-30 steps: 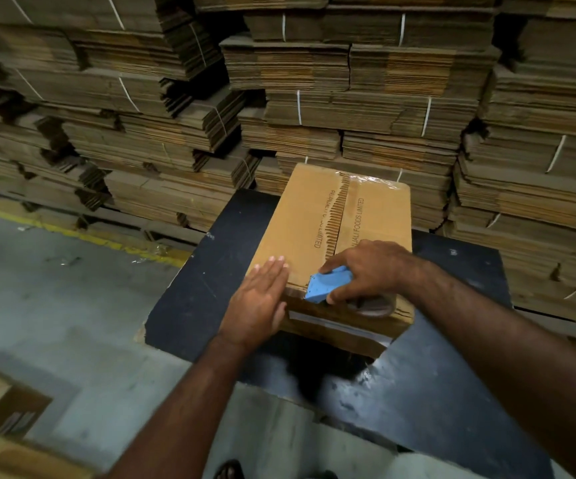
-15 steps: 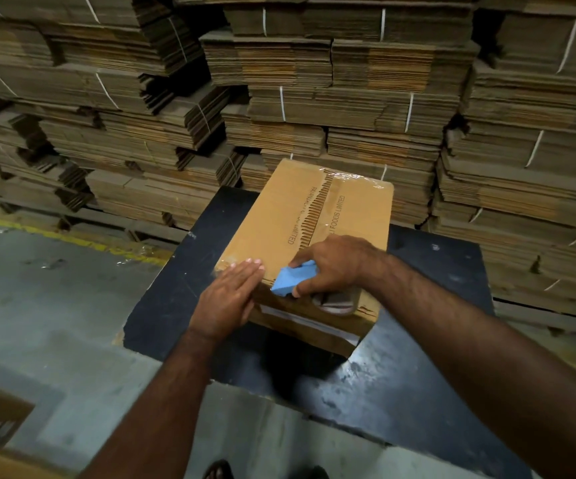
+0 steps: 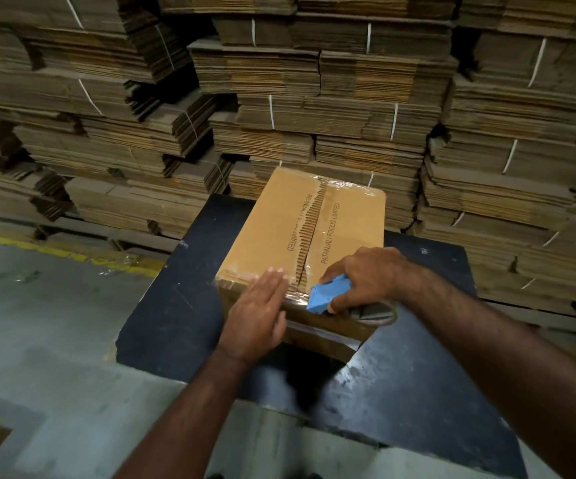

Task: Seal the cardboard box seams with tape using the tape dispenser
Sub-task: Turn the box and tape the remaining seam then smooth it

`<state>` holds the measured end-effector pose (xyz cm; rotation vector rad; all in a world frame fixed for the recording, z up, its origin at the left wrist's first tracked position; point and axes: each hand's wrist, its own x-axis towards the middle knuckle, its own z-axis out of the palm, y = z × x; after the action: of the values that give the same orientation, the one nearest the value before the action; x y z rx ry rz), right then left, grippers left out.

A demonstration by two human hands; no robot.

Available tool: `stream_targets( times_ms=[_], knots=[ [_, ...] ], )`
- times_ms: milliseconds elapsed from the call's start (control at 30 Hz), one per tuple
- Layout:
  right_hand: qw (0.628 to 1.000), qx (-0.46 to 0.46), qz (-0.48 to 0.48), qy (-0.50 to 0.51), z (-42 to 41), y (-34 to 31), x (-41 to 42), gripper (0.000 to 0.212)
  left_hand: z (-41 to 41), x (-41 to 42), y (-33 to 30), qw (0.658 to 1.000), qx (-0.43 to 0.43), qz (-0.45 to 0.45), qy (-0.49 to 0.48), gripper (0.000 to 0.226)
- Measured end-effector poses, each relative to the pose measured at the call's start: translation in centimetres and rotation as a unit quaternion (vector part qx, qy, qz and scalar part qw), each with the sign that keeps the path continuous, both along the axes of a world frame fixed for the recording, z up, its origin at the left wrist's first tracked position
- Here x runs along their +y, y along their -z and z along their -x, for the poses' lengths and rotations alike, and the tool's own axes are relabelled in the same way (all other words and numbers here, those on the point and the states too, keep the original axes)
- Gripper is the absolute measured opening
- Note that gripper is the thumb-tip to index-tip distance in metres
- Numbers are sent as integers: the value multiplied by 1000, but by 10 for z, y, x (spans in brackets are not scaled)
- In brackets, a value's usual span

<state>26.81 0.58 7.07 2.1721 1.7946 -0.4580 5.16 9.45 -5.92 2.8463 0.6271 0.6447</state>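
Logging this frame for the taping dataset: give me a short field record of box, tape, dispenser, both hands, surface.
box: cardboard box on black table, printed flaps closed
center seam: ragged, no tape visible along most of its length
tape: clear strip across near top edge
dispenser: blue tape dispenser at near edge, right of seam
right hand: right hand gripping dispenser
left hand: left hand flat, fingers at near edge
background: strapped stacks of flattened cartons

The cardboard box is set on the table; stacks of flattened cartons are piled behind it.
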Motion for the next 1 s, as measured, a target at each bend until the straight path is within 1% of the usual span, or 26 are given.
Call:
stream_targets(
  times_ms=[100,200,300,367,500,567,700,767,867,1000],
  knots=[
    [1000,-6,2,6,3,-3,1,70,-15,-15,4,999,7,15,50,72],
    [1000,-5,-9,3,2,-1,-6,69,-15,-13,8,998,18,25,46,75],
    [1000,2,-29,1,-4,1,-20,69,-15,-9,9,998,28,7,58,75],
    [999,8,-37,13,-15,-3,-39,67,-14,-8,8,998,39,-2,59,74],
    [997,46,-17,61,-32,-10,-71,64,-14,-10,4,997,61,1,43,74],
    [998,28,-6,52,-25,-8,-66,63,-14,-12,2,997,71,-1,42,74],
    [999,-10,-15,30,-18,-8,-54,65,-14,-16,2,996,75,-4,39,75],
    [999,-12,-12,28,-20,-7,-55,66,-21,-27,1,996,67,-6,52,78],
    [999,-17,-11,25,-18,-6,-55,65,-33,-46,2,992,78,-14,96,85],
    [999,-11,-23,21,-21,-5,-61,65,-35,-46,5,992,83,-20,90,89]
  ],
)
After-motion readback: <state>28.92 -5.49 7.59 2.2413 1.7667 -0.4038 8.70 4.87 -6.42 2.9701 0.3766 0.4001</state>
